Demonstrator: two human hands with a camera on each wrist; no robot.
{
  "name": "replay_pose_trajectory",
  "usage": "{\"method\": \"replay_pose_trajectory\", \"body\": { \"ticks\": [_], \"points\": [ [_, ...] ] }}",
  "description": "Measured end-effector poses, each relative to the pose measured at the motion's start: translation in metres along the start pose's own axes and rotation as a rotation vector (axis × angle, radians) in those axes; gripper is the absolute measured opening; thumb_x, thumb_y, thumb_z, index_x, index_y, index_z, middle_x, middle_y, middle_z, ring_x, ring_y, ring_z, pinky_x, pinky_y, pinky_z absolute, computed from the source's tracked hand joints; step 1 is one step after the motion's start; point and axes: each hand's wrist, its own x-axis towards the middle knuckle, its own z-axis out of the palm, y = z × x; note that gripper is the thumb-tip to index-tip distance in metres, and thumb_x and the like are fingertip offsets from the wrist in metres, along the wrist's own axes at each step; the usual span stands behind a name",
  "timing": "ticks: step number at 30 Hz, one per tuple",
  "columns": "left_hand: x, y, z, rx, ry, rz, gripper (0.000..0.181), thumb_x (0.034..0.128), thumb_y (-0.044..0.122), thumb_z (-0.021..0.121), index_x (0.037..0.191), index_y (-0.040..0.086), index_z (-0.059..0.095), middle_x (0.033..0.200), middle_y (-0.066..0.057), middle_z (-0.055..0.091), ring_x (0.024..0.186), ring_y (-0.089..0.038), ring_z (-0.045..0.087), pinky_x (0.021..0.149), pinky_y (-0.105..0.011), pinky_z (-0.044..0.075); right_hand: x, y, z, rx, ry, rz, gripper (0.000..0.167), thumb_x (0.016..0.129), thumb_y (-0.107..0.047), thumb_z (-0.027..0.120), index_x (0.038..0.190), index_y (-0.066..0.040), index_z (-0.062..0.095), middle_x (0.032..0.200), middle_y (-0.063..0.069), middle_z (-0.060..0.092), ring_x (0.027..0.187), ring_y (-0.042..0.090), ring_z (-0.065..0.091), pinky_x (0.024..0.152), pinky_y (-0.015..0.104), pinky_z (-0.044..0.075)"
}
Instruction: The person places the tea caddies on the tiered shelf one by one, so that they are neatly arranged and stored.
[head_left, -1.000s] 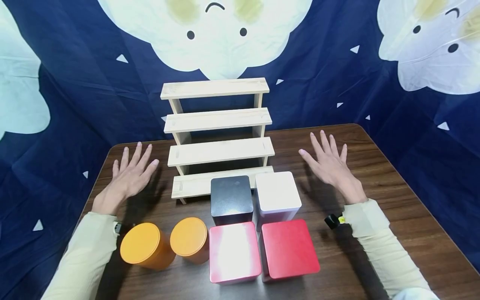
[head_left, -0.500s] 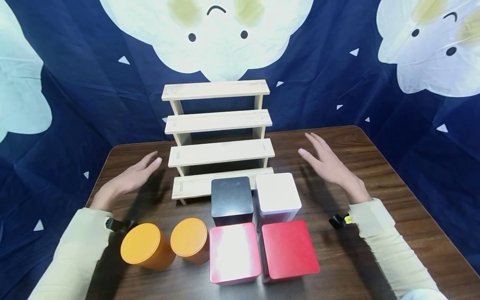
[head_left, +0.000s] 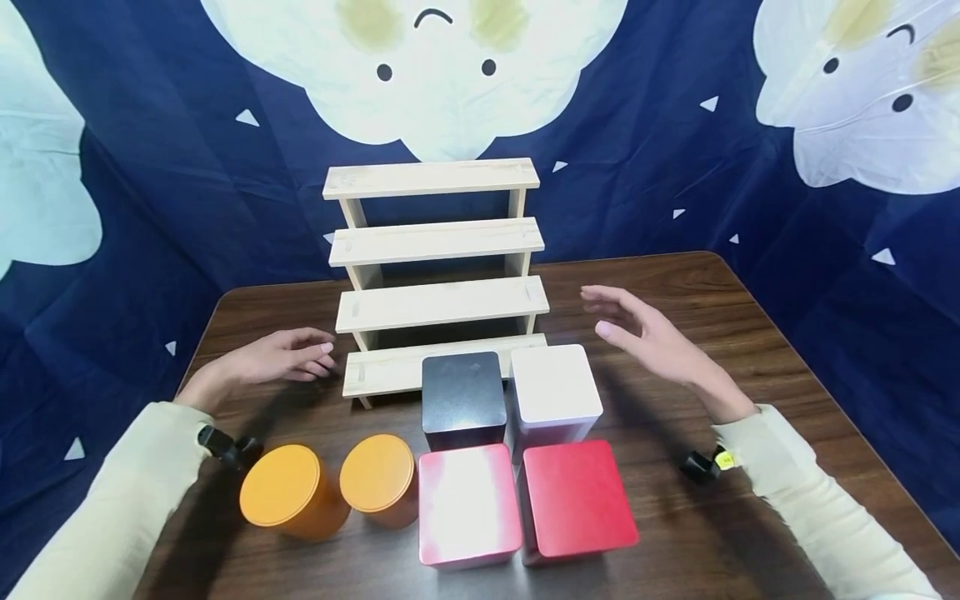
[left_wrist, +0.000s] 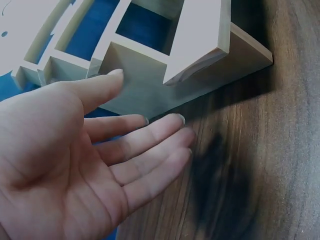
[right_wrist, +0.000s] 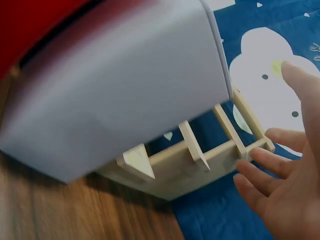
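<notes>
A tiered wooden shelf [head_left: 442, 302] with pale steps stands at the back middle of the table. My left hand [head_left: 281, 358] hovers just left of its lowest step, fingers loosely bent and holding nothing; in the left wrist view its palm [left_wrist: 65, 170] faces the shelf's side. To the shelf's right floats my right hand [head_left: 645, 337], relaxed, with nothing in it. Nearest to that hand is a white square tin [head_left: 555, 387], which looms large in the right wrist view. Beside the white tin stands a black square tin [head_left: 463, 396], in front of the lowest step.
Nearer the front stand a pink tin [head_left: 468, 504] and a red tin [head_left: 579, 498]. Two orange round canisters [head_left: 281, 487] are at front left, close to the left wrist's strap. Behind the brown table [head_left: 765, 400] hangs a blue cloth [head_left: 637, 150] with cloud faces.
Both hands have turned from palm-down and spread to sideways with bent fingers. The left has moved right toward the shelf and the right has drawn slightly inward. The shelf, tins and canisters stay put.
</notes>
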Motion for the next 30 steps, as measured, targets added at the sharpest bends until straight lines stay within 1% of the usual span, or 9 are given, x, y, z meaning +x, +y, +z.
{"method": "replay_pose_trajectory", "body": {
  "ticks": [2,4,6,10,14,17,21,24,30],
  "points": [
    [0.002,0.001,0.0,-0.023,-0.016,0.019,0.058,0.1013,0.026,0.047,0.139,-0.014,0.027,0.123,-0.032,0.055,0.109,-0.034,0.061,0.092,-0.038,0.054,-0.003,-0.002,0.002,0.052,-0.042,-0.018,0.047,0.097,-0.008,0.052,0.142,-0.005,0.039,0.143,0.012,0.045,0.128,0.031,0.045,0.099,0.018,0.045],
    [0.004,0.001,0.0,-0.046,-0.039,0.025,0.057,0.1001,0.021,0.049,0.139,-0.013,0.026,0.123,-0.031,0.055,0.108,-0.033,0.062,0.093,-0.039,0.054,-0.006,-0.005,0.003,0.096,-0.086,-0.026,0.049,0.096,-0.005,0.053,0.142,-0.005,0.038,0.143,0.011,0.044,0.129,0.03,0.045,0.101,0.024,0.047],
    [0.005,0.002,0.002,-0.088,-0.069,0.024,0.057,0.0986,0.015,0.051,0.139,-0.013,0.025,0.122,-0.031,0.055,0.108,-0.033,0.062,0.094,-0.039,0.053,-0.009,-0.006,0.005,0.121,-0.13,-0.039,0.051,0.094,-0.002,0.054,0.143,-0.005,0.037,0.144,0.01,0.044,0.129,0.028,0.045,0.103,0.029,0.046],
    [0.009,0.0,0.004,-0.163,-0.117,-0.008,0.059,0.0958,0.009,0.055,0.141,-0.012,0.023,0.118,-0.027,0.056,0.106,-0.03,0.063,0.096,-0.041,0.052,-0.014,-0.008,0.008,0.136,-0.219,-0.064,0.059,0.089,0.002,0.06,0.143,-0.005,0.037,0.145,0.008,0.043,0.133,0.02,0.043,0.106,0.031,0.044],
    [0.012,-0.001,0.007,-0.196,-0.142,-0.032,0.061,0.0939,0.006,0.057,0.14,-0.013,0.022,0.113,-0.021,0.059,0.102,-0.025,0.064,0.095,-0.042,0.052,-0.019,-0.009,0.01,0.164,-0.308,-0.071,0.067,0.085,0.002,0.066,0.144,-0.004,0.035,0.147,0.008,0.04,0.132,0.015,0.044,0.106,0.028,0.043],
    [0.014,-0.001,0.01,-0.218,-0.146,-0.051,0.062,0.0922,0.004,0.058,0.139,-0.013,0.022,0.108,-0.016,0.06,0.097,-0.023,0.065,0.093,-0.041,0.053,-0.022,-0.011,0.011,0.13,-0.328,-0.059,0.072,0.083,-0.001,0.07,0.145,-0.008,0.035,0.148,0.005,0.04,0.132,0.015,0.044,0.107,0.025,0.041],
    [0.016,0.0,0.015,-0.237,-0.147,-0.069,0.065,0.0904,0.0,0.059,0.139,-0.015,0.018,0.101,-0.014,0.06,0.091,-0.021,0.066,0.09,-0.041,0.055,-0.023,-0.013,0.013,0.059,-0.328,-0.031,0.077,0.081,-0.008,0.075,0.146,-0.016,0.034,0.148,0.002,0.04,0.135,0.018,0.038,0.109,0.022,0.037],
    [0.016,0.001,0.017,-0.24,-0.142,-0.077,0.067,0.09,-0.001,0.059,0.14,-0.015,0.016,0.1,-0.014,0.058,0.088,-0.02,0.065,0.089,-0.041,0.055,-0.025,-0.013,0.015,0.052,-0.332,-0.01,0.081,0.079,-0.011,0.076,0.147,-0.019,0.032,0.149,0.001,0.038,0.135,0.018,0.037,0.11,0.022,0.036],
    [0.016,0.0,0.019,-0.289,-0.146,-0.083,0.07,0.0895,-0.002,0.06,0.14,-0.014,0.014,0.102,-0.014,0.053,0.091,-0.019,0.064,0.091,-0.041,0.054,-0.03,-0.011,0.02,0.063,-0.331,0.0,0.089,0.078,-0.011,0.078,0.149,-0.019,0.026,0.149,0.003,0.035,0.135,0.012,0.037,0.11,0.024,0.036]
  ]
}}
